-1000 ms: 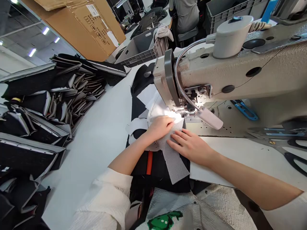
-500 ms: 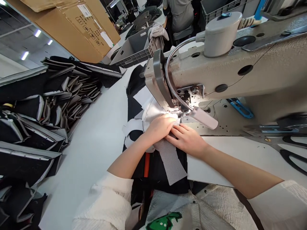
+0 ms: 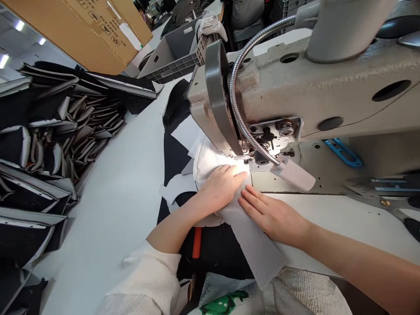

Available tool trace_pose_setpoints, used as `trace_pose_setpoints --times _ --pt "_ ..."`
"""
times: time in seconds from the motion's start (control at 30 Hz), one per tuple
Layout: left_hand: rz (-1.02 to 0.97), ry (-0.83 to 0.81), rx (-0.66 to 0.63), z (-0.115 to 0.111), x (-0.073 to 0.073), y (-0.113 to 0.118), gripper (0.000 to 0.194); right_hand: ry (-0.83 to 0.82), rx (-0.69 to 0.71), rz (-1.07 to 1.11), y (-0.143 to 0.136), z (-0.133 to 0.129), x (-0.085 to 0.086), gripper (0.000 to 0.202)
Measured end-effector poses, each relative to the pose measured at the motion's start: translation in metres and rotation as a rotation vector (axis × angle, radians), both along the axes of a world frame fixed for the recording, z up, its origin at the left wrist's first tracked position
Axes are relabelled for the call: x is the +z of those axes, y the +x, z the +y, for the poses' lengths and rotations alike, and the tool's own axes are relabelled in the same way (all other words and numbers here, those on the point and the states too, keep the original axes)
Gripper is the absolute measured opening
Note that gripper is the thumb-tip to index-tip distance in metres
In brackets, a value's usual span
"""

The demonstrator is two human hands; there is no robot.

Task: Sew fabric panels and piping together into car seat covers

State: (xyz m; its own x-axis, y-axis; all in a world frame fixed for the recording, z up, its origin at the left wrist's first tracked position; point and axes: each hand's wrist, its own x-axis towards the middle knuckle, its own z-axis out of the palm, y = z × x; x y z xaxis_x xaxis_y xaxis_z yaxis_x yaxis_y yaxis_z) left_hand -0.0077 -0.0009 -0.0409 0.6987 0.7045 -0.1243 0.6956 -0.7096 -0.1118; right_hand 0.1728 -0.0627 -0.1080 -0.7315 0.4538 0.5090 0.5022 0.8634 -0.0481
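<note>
Under the lit needle area of a sewing machine (image 3: 295, 100) lies a white fabric piece (image 3: 208, 157) with a curved edge. A grey mesh strip (image 3: 254, 238) runs from there toward my body. My left hand (image 3: 219, 188) is closed on the white fabric piece close to the presser foot, its fingers bent and partly hidden. To its right, my right hand (image 3: 275, 216) lies with outstretched fingers flat on the mesh strip's edge. Black fabric (image 3: 173, 151) spreads beneath these pieces. An orange strip (image 3: 197, 243) shows on it below my left wrist.
Stacked black panels with pale edges (image 3: 82, 118) fill the left side of the white table (image 3: 121, 192). Behind are a cardboard box (image 3: 98, 30) and a grey crate (image 3: 179, 50). A lamp on a flexible neck (image 3: 293, 173) hangs beside the needle. Scissors (image 3: 387, 203) lie at right.
The view has moved closer to the machine. My right hand has slid back and right, away from my left hand. The mesh strip now swings further right and more of it shows.
</note>
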Motion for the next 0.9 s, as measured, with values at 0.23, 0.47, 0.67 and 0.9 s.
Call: trace_pose_setpoints --times 0.23,0.47,0.67,0.9 --pt "0.025 0.061 -0.061 0.013 0.000 -0.003 0.021 -0.169 -0.031 -0.021 -0.007 0.006 -0.004 0.049" --pt "-0.041 0.058 -0.059 0.021 0.001 -0.004 0.020 -0.152 -0.075 -0.002 -0.009 0.008 -0.004 0.048" --pt "0.011 0.126 -0.091 0.021 -0.002 -0.005 0.021 -0.094 -0.116 -0.020 -0.006 0.004 0.004 0.039" --pt "0.026 0.135 -0.193 0.047 -0.009 -0.004 0.020 -0.152 -0.289 0.016 -0.009 0.012 0.007 0.034"
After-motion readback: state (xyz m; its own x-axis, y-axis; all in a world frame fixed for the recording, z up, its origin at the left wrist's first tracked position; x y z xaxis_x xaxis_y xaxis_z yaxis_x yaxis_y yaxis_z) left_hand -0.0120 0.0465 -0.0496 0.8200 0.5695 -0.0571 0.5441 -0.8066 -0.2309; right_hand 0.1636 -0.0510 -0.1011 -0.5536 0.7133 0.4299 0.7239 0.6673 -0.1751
